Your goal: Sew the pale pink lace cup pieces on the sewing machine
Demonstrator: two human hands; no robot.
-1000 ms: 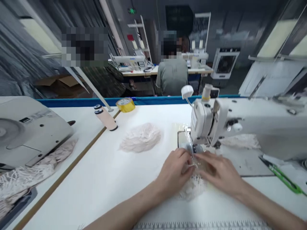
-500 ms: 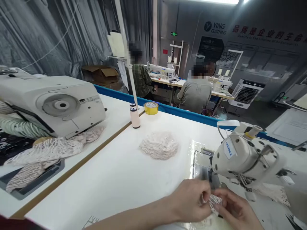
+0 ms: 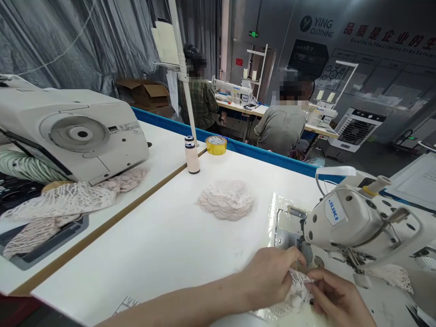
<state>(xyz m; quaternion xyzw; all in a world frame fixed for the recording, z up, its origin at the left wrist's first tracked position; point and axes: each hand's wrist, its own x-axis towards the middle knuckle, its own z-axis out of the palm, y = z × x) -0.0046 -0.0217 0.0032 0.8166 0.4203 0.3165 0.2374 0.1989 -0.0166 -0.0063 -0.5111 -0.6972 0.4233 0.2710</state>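
Note:
My left hand (image 3: 272, 277) is closed on the left side of a pale lace piece (image 3: 295, 297), its fingertips curled over the fabric. From the other side my right hand (image 3: 335, 295) pinches the same lace between thumb and fingers. Both hands are in front of the needle area of a white sewing machine (image 3: 354, 222), close to its metal plate (image 3: 288, 231). A pile of scalloped lace pieces (image 3: 226, 200) lies on the white table (image 3: 153, 254), up and to the left of my hands. More lace (image 3: 391, 276) lies to the right, beneath the machine's arm.
A pink thread spool (image 3: 192, 159) and a roll of yellow tape (image 3: 216, 145) stand at the table's back. Another machine (image 3: 88, 131) with lace fabric (image 3: 64, 200) is at left. Two people (image 3: 284, 122) sit at sewing machines beyond the blue edge (image 3: 265, 156).
More of the lace now shows, spread below and between my hands; before, it was a small bunched bit. My left fingers have shifted on it. The camera view has tilted slightly.

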